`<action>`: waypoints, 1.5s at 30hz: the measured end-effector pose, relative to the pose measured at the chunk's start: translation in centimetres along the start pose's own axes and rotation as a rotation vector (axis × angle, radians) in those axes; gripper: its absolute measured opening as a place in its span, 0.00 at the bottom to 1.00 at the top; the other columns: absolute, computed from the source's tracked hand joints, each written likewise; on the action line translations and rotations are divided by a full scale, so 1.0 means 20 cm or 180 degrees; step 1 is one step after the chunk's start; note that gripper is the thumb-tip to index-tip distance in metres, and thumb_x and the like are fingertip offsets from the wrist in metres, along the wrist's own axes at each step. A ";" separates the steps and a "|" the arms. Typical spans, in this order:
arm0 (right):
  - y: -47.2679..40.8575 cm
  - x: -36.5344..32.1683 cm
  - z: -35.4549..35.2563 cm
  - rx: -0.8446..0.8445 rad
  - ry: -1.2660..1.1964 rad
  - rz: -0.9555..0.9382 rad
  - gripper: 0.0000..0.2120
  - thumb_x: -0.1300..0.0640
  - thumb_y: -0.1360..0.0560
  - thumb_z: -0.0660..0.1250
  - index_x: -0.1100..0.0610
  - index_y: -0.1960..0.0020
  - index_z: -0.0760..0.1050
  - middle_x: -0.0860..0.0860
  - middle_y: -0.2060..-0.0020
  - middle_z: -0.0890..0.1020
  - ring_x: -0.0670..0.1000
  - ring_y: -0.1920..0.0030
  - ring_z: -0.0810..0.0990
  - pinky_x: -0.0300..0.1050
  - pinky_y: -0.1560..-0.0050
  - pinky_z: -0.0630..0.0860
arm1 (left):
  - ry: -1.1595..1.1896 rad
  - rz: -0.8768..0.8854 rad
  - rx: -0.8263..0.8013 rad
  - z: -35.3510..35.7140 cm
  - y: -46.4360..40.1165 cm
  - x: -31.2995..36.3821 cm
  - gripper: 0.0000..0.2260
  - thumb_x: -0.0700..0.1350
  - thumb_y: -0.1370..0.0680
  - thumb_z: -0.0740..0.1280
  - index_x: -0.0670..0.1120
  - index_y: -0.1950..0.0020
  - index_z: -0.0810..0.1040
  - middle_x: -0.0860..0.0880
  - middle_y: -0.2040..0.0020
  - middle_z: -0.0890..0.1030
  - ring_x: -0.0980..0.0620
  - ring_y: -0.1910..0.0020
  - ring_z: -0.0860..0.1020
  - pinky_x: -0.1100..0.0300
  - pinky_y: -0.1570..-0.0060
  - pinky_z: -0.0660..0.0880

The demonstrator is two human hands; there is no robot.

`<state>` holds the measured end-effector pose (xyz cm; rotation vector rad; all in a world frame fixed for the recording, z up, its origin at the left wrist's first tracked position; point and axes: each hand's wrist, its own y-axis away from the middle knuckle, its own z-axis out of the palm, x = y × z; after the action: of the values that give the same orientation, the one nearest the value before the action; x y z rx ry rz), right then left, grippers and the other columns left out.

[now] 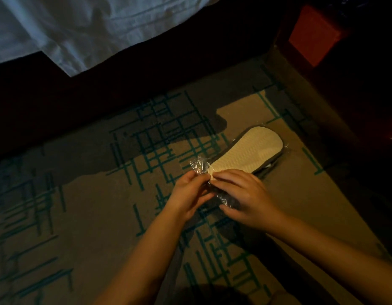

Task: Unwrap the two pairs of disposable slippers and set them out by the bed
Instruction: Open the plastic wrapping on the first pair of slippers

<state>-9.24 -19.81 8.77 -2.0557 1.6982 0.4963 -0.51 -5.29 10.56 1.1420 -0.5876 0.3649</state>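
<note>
A pack of slippers [245,153] lies on the carpet [102,216] near the bed, with a pale sole facing up. It is in a clear plastic wrapper [199,165] (shiny and crinkled at the near end). The left hand [188,194] pinches the wrapper end with curled fingers. The right hand [243,194] holds the near end of the pack, fingers curled over it. A white sheet [80,29] hangs off the bed at the top. A red box [313,34] sits in the dark corner.
</note>
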 end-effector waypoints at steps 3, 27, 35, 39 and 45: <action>0.00 0.00 0.00 -0.0109 -0.0212 -0.0116 0.28 0.45 0.32 0.68 0.50 0.34 0.70 0.50 0.34 0.74 0.49 0.32 0.70 0.55 0.39 0.74 | 0.0233 0.0086 0.0094 -0.04 0.02 -0.01 0.04 0.38 0.23 0.62 0.46 0.55 0.76 0.48 0.61 0.82 0.53 0.60 0.81 0.61 0.60 0.81; -0.04 -0.05 0.07 0.0422 -0.4329 0.3885 0.13 0.63 0.26 0.66 0.53 0.44 0.73 0.50 0.56 0.80 0.48 0.58 0.81 0.42 0.62 0.81 | -0.3894 0.2649 0.0957 -0.25 0.15 -0.14 0.27 0.52 0.27 0.62 0.48 0.29 0.64 0.48 0.30 0.70 0.52 0.31 0.68 0.56 0.33 0.67; -0.07 -0.09 0.05 0.0533 -0.3992 0.3427 0.15 0.64 0.26 0.65 0.53 0.41 0.72 0.47 0.61 0.80 0.46 0.64 0.79 0.40 0.64 0.77 | -0.4453 0.2734 0.1150 -0.23 0.11 -0.13 0.12 0.46 0.27 0.62 0.44 0.49 0.80 0.45 0.57 0.83 0.47 0.59 0.81 0.58 0.60 0.76; -0.07 -0.07 0.05 0.0612 -0.4051 0.3448 0.16 0.64 0.26 0.65 0.55 0.39 0.71 0.49 0.60 0.80 0.47 0.64 0.78 0.40 0.64 0.77 | -0.4188 0.2685 0.1274 -0.26 0.10 -0.14 0.07 0.43 0.27 0.67 0.44 0.52 0.81 0.46 0.59 0.82 0.48 0.58 0.79 0.59 0.57 0.74; -0.07 -0.05 0.07 0.0534 -0.4034 0.3416 0.16 0.64 0.26 0.65 0.57 0.39 0.71 0.49 0.60 0.79 0.47 0.63 0.78 0.41 0.64 0.77 | -0.4043 0.2995 0.1031 -0.21 0.12 -0.16 0.10 0.47 0.28 0.64 0.45 0.54 0.82 0.48 0.59 0.82 0.52 0.56 0.77 0.61 0.56 0.73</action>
<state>-8.01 -18.07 8.23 -0.2202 1.6194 1.4606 -3.34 -0.39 9.20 1.2630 -2.2798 0.5096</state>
